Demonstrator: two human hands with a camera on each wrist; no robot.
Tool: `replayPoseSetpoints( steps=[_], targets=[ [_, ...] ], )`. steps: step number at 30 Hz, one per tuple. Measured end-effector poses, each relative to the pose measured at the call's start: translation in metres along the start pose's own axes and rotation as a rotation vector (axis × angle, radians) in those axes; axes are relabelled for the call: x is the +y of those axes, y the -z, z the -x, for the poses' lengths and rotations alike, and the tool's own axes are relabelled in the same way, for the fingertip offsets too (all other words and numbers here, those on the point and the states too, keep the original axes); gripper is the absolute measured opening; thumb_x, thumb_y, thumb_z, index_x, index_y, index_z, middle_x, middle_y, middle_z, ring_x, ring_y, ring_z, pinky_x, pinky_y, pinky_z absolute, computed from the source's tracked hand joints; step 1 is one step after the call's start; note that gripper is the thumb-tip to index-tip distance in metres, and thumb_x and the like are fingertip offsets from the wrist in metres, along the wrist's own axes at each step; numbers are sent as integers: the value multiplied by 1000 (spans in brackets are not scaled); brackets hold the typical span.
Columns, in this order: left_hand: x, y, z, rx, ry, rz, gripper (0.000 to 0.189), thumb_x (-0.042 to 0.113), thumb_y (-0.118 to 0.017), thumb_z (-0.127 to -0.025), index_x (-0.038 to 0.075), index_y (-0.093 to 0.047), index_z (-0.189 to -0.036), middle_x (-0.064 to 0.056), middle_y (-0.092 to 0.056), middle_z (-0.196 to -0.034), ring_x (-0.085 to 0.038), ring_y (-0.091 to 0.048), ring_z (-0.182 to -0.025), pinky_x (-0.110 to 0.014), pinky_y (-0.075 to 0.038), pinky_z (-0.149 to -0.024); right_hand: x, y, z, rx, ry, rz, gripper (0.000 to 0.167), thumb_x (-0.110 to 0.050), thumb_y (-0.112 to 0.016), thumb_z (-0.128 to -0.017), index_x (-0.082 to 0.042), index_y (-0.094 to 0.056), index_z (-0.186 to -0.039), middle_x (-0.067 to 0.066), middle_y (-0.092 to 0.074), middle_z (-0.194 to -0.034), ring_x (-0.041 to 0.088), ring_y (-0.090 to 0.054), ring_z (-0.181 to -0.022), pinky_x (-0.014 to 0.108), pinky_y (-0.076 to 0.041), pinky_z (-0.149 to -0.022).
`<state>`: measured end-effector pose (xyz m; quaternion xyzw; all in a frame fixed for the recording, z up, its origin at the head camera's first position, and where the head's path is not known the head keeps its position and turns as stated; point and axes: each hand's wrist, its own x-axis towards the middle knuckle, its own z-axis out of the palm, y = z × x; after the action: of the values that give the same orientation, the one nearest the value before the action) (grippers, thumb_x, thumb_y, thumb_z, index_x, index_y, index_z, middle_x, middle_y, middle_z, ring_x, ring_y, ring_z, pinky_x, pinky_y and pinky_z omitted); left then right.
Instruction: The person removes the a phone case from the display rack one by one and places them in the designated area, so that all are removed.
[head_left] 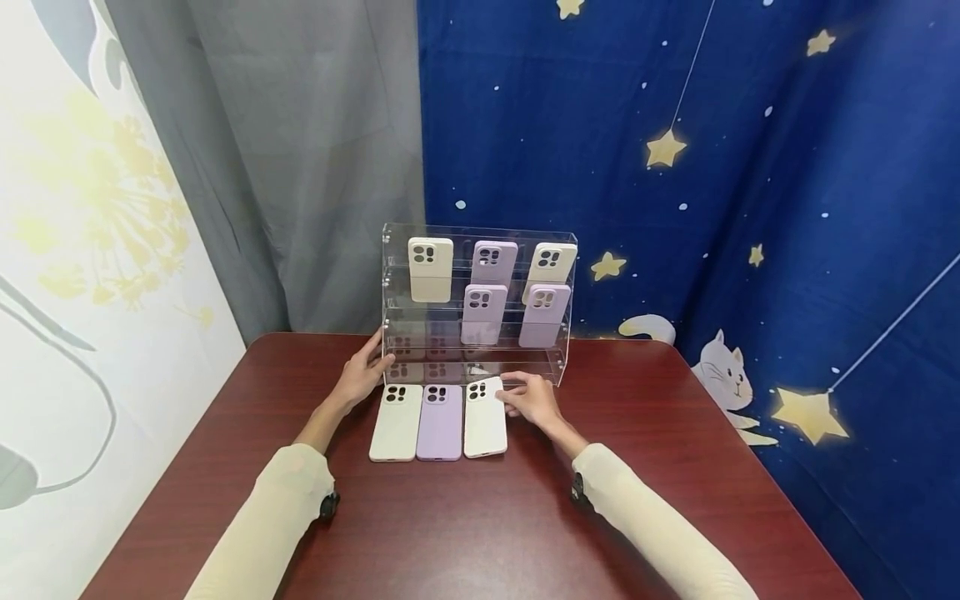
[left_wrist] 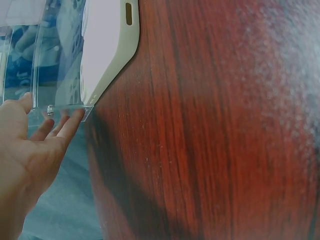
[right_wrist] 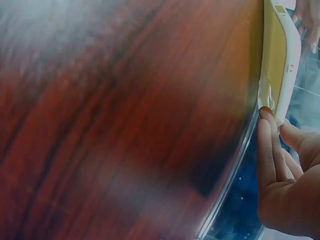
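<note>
A white phone case (head_left: 485, 421) is tilted slightly up at the front right of the clear acrylic rack (head_left: 480, 357). My right hand (head_left: 532, 398) pinches its upper right edge between thumb and fingers, which the right wrist view shows with the case (right_wrist: 287, 65) on edge. My left hand (head_left: 362, 372) touches the rack's left side panel with extended fingers; the left wrist view shows the fingertips (left_wrist: 75, 120) against the panel's edge. Left of the pinched case lie a purple phone case (head_left: 440, 425) and another white phone case (head_left: 396, 425), side by side.
Higher tiers of the rack hold several cases, among them a cream case (head_left: 431, 279) at upper left and a purple case (head_left: 544, 317) at right. Everything stands on a dark red wooden table (head_left: 450, 533). Grey curtain (head_left: 315, 167) and blue starry curtain (head_left: 540, 150) hang behind.
</note>
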<state>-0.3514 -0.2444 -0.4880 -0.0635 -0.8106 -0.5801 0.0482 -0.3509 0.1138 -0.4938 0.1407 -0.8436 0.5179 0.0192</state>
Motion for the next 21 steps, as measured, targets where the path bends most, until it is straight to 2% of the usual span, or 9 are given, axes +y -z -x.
replayPoseSetpoints(
  steps=[7,14,21],
  targets=[
    [-2,-1,0,-7,3,7,73,20,-55,-110,32,-13,-168,-27,-30,-165,-43,-41,-146,-55,-49,-107,6,-6,1,-3,-21,68,34,-9,-83,-90,2,-74,-121,17,-78,-81,22,-74,-57,30,-61,-50],
    [-2,0,-1,3,-6,-31,73,21,-55,-110,31,-12,-168,-25,-30,-166,-44,-38,-147,-55,-50,-106,10,-7,1,53,6,198,35,-17,-88,-85,-2,-78,-114,6,-76,-70,15,-70,-49,24,-54,-43],
    [-3,1,-1,5,-9,-28,72,22,-55,-110,32,-13,-168,-25,-29,-166,-44,-39,-147,-55,-50,-105,8,-7,2,71,6,209,35,-17,-90,-83,-6,-79,-114,-3,-76,-69,16,-72,-52,20,-50,-43]
  ],
)
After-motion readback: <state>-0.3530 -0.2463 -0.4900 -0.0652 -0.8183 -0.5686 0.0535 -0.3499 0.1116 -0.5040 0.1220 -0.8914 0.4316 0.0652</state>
